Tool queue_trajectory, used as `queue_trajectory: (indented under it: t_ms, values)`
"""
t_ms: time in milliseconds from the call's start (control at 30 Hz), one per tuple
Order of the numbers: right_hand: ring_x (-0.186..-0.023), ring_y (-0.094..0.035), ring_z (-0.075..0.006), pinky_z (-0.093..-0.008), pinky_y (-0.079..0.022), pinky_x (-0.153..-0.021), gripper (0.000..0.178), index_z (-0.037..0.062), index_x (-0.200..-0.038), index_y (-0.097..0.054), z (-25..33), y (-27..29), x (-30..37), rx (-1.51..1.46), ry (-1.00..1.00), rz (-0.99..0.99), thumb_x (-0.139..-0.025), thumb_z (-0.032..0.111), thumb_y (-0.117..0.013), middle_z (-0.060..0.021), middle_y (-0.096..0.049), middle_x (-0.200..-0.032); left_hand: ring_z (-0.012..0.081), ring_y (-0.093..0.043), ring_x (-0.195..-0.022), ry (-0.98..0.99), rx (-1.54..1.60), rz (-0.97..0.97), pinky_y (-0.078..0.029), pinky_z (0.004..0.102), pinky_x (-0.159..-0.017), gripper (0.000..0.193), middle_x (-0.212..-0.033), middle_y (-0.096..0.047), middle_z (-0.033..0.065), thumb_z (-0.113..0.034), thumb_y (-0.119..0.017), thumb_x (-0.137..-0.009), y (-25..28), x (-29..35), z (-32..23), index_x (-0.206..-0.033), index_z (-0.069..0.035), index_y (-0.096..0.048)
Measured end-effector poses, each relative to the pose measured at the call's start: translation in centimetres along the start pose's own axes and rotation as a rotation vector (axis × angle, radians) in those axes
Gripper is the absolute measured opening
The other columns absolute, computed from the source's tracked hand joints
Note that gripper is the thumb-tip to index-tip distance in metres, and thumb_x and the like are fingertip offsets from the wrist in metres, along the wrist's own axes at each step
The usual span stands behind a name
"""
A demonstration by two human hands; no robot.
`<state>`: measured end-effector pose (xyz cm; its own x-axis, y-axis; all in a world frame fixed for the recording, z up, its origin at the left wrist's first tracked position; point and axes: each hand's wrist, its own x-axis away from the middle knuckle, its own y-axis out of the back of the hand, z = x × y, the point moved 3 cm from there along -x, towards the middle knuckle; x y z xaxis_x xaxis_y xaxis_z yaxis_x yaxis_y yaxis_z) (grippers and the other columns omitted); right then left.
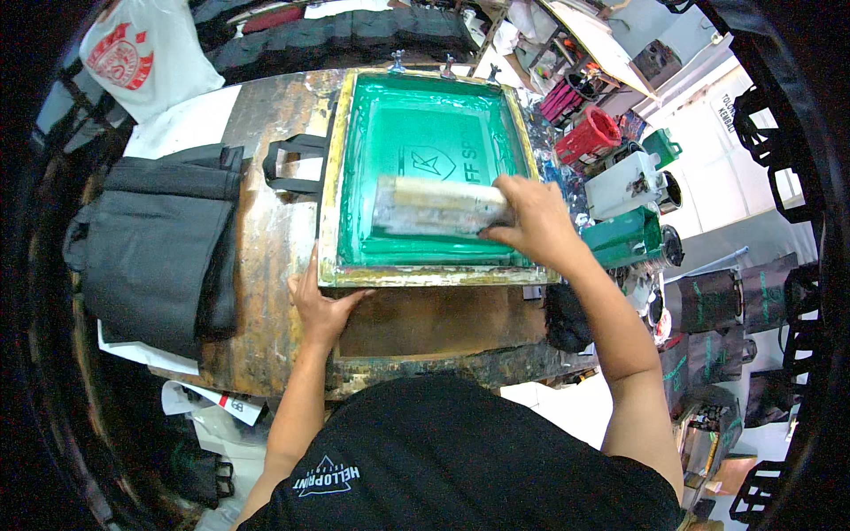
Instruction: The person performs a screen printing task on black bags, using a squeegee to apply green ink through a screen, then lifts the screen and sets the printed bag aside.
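My right hand [538, 219] grips the right end of a squeegee [434, 196] with a pale, worn wooden handle. The squeegee lies across the lower part of a green mesh screen [381, 115], where a shield outline and lettering show. A yellowish, ink-stained screen frame [326, 226] surrounds the mesh. At its near left corner is my left hand [317, 305], thumb and fingers spread against the frame's edges. Black bag handles [292, 184] stick out from under the frame's left side; whatever else lies beneath is hidden.
Folded black bags [155, 257] are stacked on the left of the stained table [279, 336]. Clamps [397, 62] stand at the frame's far edge. To the right are a red container [589, 137], a green container [624, 241] and a white jug [622, 186]. More black bags [704, 301] lie beyond.
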<state>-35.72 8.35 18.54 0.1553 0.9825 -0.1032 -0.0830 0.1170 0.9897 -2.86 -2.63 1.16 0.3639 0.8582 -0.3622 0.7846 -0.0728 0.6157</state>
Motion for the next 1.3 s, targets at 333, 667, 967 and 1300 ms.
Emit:
queue_trajectory:
  t_ms: [333,667,967,1300]
  values:
    - [-0.109,-0.061,-0.0286,-0.0554,-0.039,-0.098,0.057,0.0166,-0.118,-0.061,1.9,-4.5,0.8,0.128,0.015,-0.034,-0.072,0.028,-0.091,-0.0052,-0.063,-0.108,0.0347,-0.056,-0.097,-0.001,0.018,0.055,-0.044,0.0438,-0.092,0.125,-0.121,-0.073,0.0161,-0.046,-0.102,-0.053,0.0,0.9,1.4,-0.156,0.002,-0.049]
    - [-0.110,-0.062,-0.0290,-0.0561,-0.037,-0.100,0.064,0.0136,-0.121,-0.060,-7.3,-7.8,-16.6,0.168,0.065,-0.200,-0.069,0.030,-0.094,-0.0064,-0.065,-0.109,0.0326,-0.068,-0.104,-0.097,-0.053,0.074,-0.043,0.0439,-0.091,0.126,-0.126,-0.074,0.0159,-0.054,-0.099,-0.055,0.7,0.1,0.3,-0.152,0.007,-0.049]
    - [-0.116,-0.064,-0.0280,-0.0653,-0.037,-0.104,0.075,0.0172,-0.133,-0.055,-13.2,-9.7,-27.5,0.187,0.045,-0.205,-0.072,0.036,-0.094,-0.0030,-0.067,-0.114,0.0293,-0.068,-0.105,-0.124,-0.084,0.066,-0.042,0.0437,-0.093,0.121,-0.127,-0.074,0.0142,-0.056,-0.099,-0.056,0.4,0.1,0.6,-0.150,0.005,-0.053]
    - [-0.116,-0.064,-0.0278,-0.0667,-0.040,-0.104,0.067,0.0184,-0.131,-0.057,-12.4,-7.7,-25.4,0.127,0.023,-0.339,-0.075,0.029,-0.091,-0.0032,-0.066,-0.117,0.0338,-0.049,-0.111,-0.010,-0.431,0.095,-0.030,0.0546,-0.104,0.118,-0.115,-0.055,0.0136,-0.070,-0.095,-0.049,1.4,0.1,-0.7,-0.145,-0.009,-0.064]
